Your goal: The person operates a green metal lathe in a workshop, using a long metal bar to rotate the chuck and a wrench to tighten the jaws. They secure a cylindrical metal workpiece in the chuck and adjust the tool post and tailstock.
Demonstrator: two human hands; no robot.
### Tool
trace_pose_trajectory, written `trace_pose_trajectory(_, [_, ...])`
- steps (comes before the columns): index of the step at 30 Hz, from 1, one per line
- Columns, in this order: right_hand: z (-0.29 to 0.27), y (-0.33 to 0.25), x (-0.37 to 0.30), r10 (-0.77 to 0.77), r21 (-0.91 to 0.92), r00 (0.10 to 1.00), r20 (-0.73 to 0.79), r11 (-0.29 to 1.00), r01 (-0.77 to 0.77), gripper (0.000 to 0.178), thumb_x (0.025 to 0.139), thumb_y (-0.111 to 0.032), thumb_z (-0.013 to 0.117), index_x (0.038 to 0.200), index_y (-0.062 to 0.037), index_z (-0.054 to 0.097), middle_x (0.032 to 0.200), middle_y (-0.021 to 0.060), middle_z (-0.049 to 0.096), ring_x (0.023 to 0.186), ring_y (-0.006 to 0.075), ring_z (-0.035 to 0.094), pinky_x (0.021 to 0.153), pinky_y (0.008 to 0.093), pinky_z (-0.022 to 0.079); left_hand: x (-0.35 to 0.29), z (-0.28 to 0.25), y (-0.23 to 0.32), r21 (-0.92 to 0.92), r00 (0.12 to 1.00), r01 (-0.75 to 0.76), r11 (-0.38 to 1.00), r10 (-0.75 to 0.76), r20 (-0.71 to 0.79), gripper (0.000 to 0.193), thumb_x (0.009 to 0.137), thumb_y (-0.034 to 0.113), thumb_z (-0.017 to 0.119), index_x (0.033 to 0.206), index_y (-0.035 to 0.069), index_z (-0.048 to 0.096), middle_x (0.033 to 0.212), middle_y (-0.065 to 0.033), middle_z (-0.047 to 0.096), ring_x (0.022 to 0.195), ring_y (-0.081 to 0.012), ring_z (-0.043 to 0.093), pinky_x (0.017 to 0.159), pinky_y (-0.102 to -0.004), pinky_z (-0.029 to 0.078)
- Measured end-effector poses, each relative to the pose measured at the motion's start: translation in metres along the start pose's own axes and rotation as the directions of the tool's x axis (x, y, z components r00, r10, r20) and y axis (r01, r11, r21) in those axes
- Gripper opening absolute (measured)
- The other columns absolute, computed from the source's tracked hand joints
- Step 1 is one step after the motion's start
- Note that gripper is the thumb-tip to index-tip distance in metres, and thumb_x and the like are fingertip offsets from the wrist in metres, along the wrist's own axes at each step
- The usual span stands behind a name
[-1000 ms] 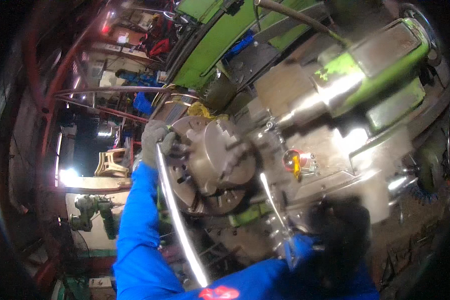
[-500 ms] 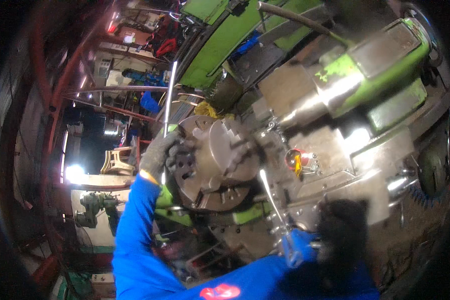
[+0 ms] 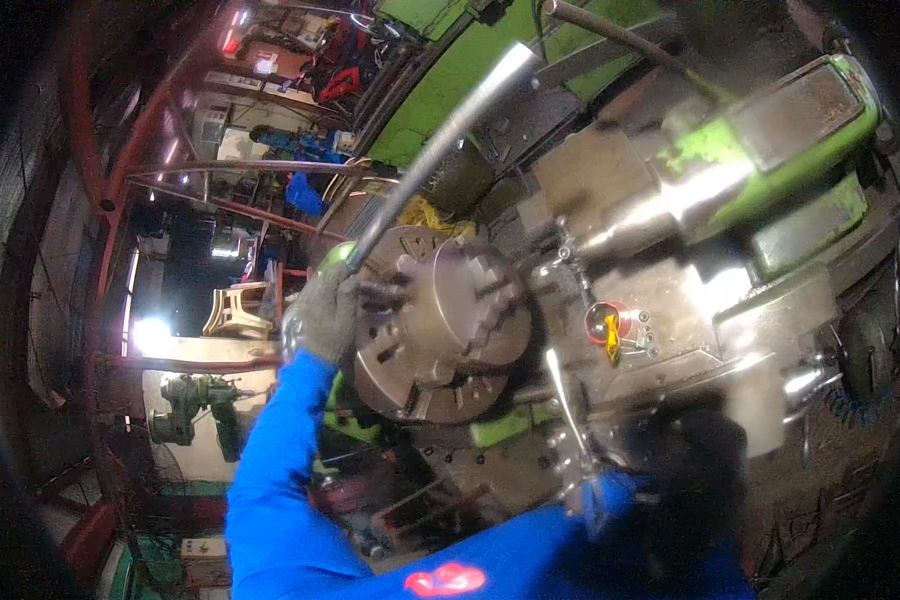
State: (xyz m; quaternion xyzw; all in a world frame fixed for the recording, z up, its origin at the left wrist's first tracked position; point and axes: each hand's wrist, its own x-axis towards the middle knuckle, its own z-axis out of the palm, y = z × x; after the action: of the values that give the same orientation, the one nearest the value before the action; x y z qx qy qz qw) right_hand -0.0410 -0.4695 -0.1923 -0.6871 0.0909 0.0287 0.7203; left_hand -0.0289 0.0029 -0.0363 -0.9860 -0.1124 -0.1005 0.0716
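Well, your gloved left hand (image 3: 320,315) grips a long metal bar (image 3: 428,164), just left of the round lathe chuck (image 3: 442,325) — the bar slants far and right. Your right hand is lost in dark blur — can't tell its state.

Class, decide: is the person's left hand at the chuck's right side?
No, the gloved left hand is at the left side of the chuck.

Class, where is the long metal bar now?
In the head view's upper middle, the long metal bar slants up and right from the left hand, by the upper left of the round chuck.
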Motion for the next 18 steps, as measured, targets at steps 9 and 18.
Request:
trace_pose_trajectory(9, [0.009, -0.001, -0.007, 0.081, 0.079, 0.996, -0.036, 0.994, -0.078, 0.016, 0.099, -0.007, 0.062, 0.114, -0.0021, 0.065, 0.1, 0.0156, 0.066, 0.088, 0.0254, 0.067, 0.076, 0.0373, 0.06, 0.064, 0.013, -0.019, -0.754, 0.937, 0.295, 0.586, -0.022, 0.349, 0.036, 0.102, 0.016, 0.061, 0.137, 0.006, 0.066, 0.129, -0.0154, 0.067, 0.103, -0.0262, 0.072, 0.097, -0.04, 0.059])
trace_pose_trajectory(18, [0.012, 0.003, -0.018, 0.356, 0.416, 0.932, -0.069, 0.86, -0.297, 0.014, 0.099, -0.006, 0.061, 0.112, -0.0022, 0.065, 0.098, 0.0154, 0.066, 0.085, 0.0251, 0.067, 0.075, 0.0372, 0.059, 0.093, 0.005, -0.02, -0.57, 0.821, 0.48, 0.666, -0.113, 0.56, 0.078, 0.089, -0.002, 0.076, 0.159, 0.007, 0.042, 0.142, -0.0168, 0.059, 0.132, -0.0289, 0.061, 0.112, -0.0431, 0.054])
